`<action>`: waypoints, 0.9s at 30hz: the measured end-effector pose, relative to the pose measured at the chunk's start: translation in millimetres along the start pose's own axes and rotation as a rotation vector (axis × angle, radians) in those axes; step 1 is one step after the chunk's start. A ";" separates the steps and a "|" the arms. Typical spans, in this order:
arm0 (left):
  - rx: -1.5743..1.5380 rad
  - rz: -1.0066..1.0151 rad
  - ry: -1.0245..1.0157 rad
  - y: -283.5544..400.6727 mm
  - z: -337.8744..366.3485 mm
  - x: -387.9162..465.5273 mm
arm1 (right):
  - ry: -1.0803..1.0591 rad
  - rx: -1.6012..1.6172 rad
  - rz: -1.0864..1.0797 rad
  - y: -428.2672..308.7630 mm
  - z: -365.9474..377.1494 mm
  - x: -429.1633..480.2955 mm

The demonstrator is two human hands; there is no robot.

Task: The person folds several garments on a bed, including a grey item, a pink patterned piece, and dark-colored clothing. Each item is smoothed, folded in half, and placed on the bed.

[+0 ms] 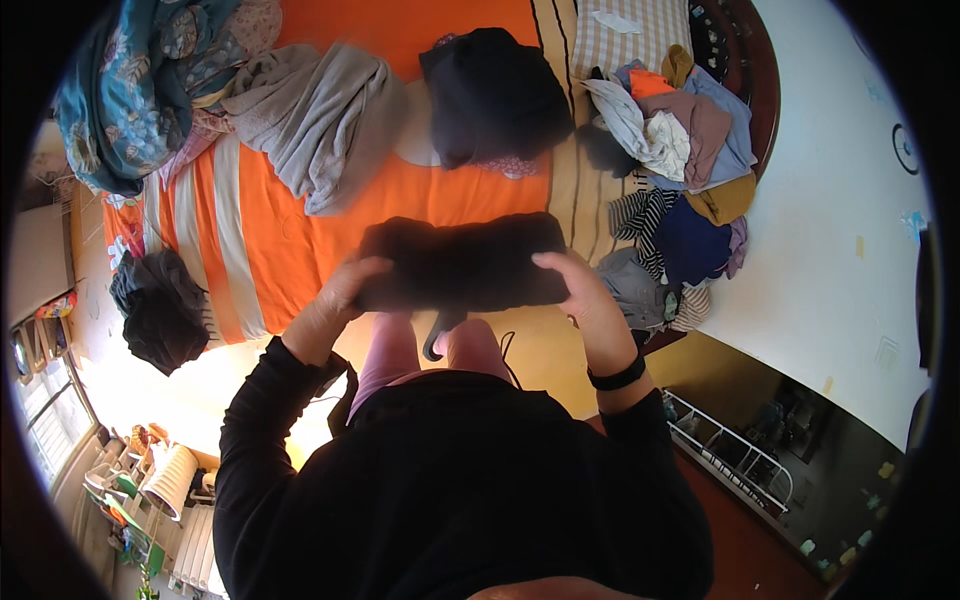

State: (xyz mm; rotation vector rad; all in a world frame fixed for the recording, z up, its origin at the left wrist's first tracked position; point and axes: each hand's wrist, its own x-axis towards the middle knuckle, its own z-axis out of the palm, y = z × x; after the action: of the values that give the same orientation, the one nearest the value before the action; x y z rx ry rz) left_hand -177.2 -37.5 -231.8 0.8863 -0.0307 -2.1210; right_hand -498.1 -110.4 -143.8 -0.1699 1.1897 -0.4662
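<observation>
A folded black cloth item [461,262], slightly blurred, is held level in front of my body, above the near edge of the bed. My left hand [349,285] grips its left end, with the thumb on top. At the right end, my right hand [566,281] holds it the same way, and a black band circles that wrist. Beyond it, a stack of folded dark clothes [495,97] lies on the orange bedding [300,247]. A crumpled grey blanket [322,112] lies left of that stack. My fingers under the cloth are hidden.
Mixed clothes [701,135] are heaped along the bed's right side, near a checked pillow [630,34]. A dark clothing pile [161,307] sits at the bed's left corner. Floral teal fabric [120,105] lies far left. A white metal rack [731,450] stands lower right.
</observation>
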 end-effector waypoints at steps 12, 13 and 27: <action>0.233 0.671 -0.257 95.9 166.7 52.7 | -0.268 -0.084 -0.973 -153.6 6.6 -59.9; 0.255 0.716 -0.231 96.7 172.0 61.2 | -0.232 -0.092 -1.002 -161.6 2.6 -58.6; 0.756 0.047 0.188 -25.4 5.9 170.3 | 0.181 -0.344 -0.362 -26.4 -152.1 90.5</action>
State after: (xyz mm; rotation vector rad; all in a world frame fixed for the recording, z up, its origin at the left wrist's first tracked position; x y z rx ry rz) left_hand -269.2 -140.9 -334.4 1.4909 -0.7875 -1.9746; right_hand -618.8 -156.0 -267.9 -0.6580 1.4190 -0.5982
